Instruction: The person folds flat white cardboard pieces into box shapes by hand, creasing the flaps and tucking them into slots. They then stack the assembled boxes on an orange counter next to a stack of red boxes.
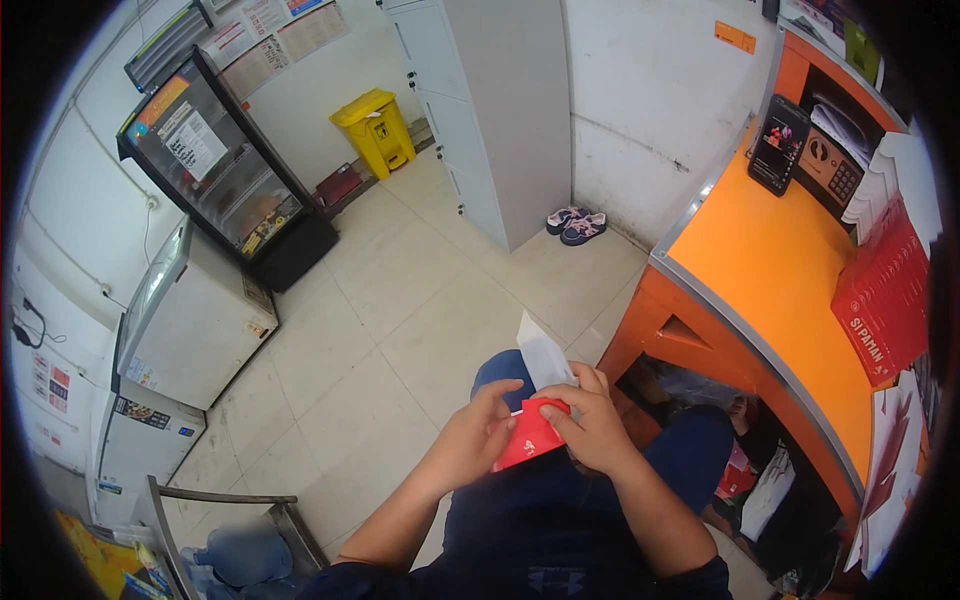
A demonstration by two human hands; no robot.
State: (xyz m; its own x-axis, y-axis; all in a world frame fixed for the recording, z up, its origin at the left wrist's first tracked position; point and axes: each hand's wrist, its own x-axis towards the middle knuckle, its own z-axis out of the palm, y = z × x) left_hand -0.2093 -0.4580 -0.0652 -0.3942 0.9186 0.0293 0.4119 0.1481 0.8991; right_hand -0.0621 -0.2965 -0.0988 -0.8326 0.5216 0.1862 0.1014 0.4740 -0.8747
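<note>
Above my lap I hold a piece of red-and-white paperboard (pixel 532 440), partly folded, with a small white print on its red face. A pale flap (pixel 543 358) of it sticks up at the far side. My left hand (pixel 475 432) grips the left edge, thumb on the red panel and index finger lifted off. My right hand (pixel 597 424) is closed round the right side, its thumb pressing the red panel near the top edge. The fingers beneath the paperboard are hidden.
To my right an orange counter (pixel 752 285) carries a phone (pixel 779 145), a small safe (pixel 832 165) and red paperboard pieces (pixel 885 295). Ahead stand a grey locker (pixel 510 120), shoes (pixel 577 226) and a yellow bin (pixel 376 135). At left are a display fridge (pixel 235 170) and chest freezers (pixel 205 320).
</note>
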